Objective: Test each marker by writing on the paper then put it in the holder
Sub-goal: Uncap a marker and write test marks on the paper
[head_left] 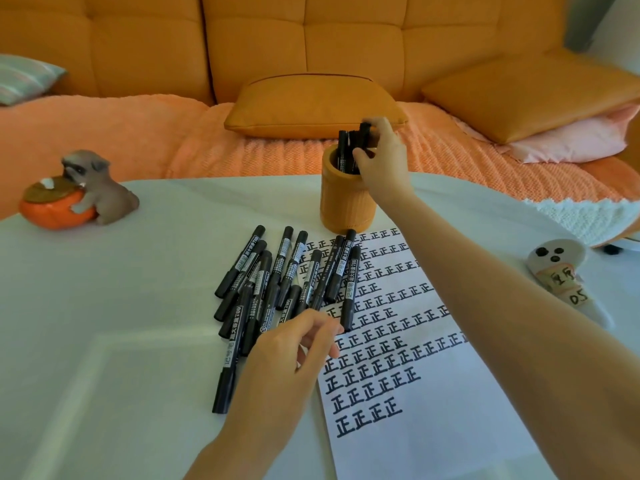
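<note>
Left hand point(287, 355) nearest, lower middle of frame: fingers point(320, 329) loosely bent over the lower right edge of the pile point(277, 282), tips by a cap end. Cannot tell whether they have closed on anything.

Upper left: dog figurine point(93, 192), glossy, hugging an orange pot. Bench point(104, 323) pale, smooth, faint sheen.

Centre: the pile is a dozen or so black pens, slim capped cylinders with white printed labels. They lie crossed, partly on bench, partly over the left edge of the paper point(433, 438).

Just above the pile: holder point(346, 202), an orange, matte, ribbed cylinder standing at the sheet's top edge. A few pens upright inside.

Right hand point(381, 161) at the holder's mouth, thumb and fingers wrapped round a marker point(363, 133), upright, lower half inside.

Lower right: the sheet is white and flat, with rows of one repeated black character over most of it; bottom strip bare.

Judgement: early on. Few stowed, larger share still on bench, one going in.

Far right: white ghost-shaped piece point(557, 261), black dots, handwritten tags.
</note>
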Demonstrator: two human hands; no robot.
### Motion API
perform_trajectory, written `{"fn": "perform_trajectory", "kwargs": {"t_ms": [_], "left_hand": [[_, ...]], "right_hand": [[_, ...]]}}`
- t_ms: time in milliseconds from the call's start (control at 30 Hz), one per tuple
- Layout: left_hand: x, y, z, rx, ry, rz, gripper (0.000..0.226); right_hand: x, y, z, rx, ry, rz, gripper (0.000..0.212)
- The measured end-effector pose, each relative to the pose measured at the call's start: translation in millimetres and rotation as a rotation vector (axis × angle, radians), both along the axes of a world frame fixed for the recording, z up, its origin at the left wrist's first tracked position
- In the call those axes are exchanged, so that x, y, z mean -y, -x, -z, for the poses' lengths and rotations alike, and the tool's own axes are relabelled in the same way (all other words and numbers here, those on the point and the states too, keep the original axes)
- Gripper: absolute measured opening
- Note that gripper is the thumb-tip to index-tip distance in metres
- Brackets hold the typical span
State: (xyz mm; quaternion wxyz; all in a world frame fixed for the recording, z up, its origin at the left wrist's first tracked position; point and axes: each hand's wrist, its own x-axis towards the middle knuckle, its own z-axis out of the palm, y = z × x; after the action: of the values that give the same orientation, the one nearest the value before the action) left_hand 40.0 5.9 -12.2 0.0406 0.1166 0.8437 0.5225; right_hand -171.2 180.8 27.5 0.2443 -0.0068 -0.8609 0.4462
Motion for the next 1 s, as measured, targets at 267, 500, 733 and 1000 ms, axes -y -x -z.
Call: {"fn": "perform_trajectory", "kwargs": {"t_ms": [267,500,733,1000], "left_hand": [[3.3,0.2,0.1,-0.016,0.007,0.001,0.031],[2.6,0.1,-0.6,0.003,0.03,-0.01,0.02],[2.2,0.0,0.7,-0.026,0.083,-0.01,0.018],[2.0,-0.3,4.4,-0.053,0.102,-0.012,0.019]], "right_hand": [[-2.8,2.0,8.3,0.009,-0.263,0.126,0.046],[-6.7,-34.9,11.6,-0.088,-0.236,0.117,0.046],[9.0,-125.8,42.0,0.432,-0.34,0.043,0.028],[22.1,-150.6,55.2,0.628,-0.21,0.032,0.033]]}}
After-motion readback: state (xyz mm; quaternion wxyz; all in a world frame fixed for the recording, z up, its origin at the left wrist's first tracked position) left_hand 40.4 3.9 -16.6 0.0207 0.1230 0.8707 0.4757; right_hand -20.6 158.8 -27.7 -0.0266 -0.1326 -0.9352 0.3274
